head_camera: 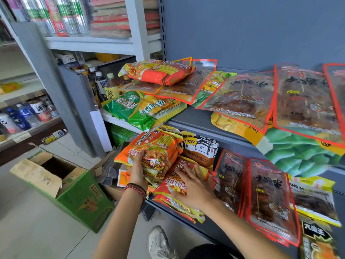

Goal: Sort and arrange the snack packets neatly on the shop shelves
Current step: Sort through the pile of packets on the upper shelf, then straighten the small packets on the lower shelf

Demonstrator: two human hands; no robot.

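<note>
On the lower grey shelf (209, 232) lies a stack of orange and yellow noodle packets (158, 146). My left hand (138, 169), with a red bead bracelet at the wrist, grips the left side of that stack. My right hand (194, 187) rests flat, fingers spread, on a second pile of red and orange packets (168, 186) beside it. Red-edged clear packets of dark skewers (265, 193) lie to the right on the same shelf. On the upper shelf (194, 122) sit another orange packet (158, 71), a green packet (136, 111) and more skewer packets (302, 101).
An open green cardboard box (74, 191) stands on the tiled floor at the left. Bottled drinks (104, 83) fill the neighbouring white shelf unit. A brown seed packet (199, 148) lies behind the noodle piles. My white shoe (160, 242) is under the shelf edge.
</note>
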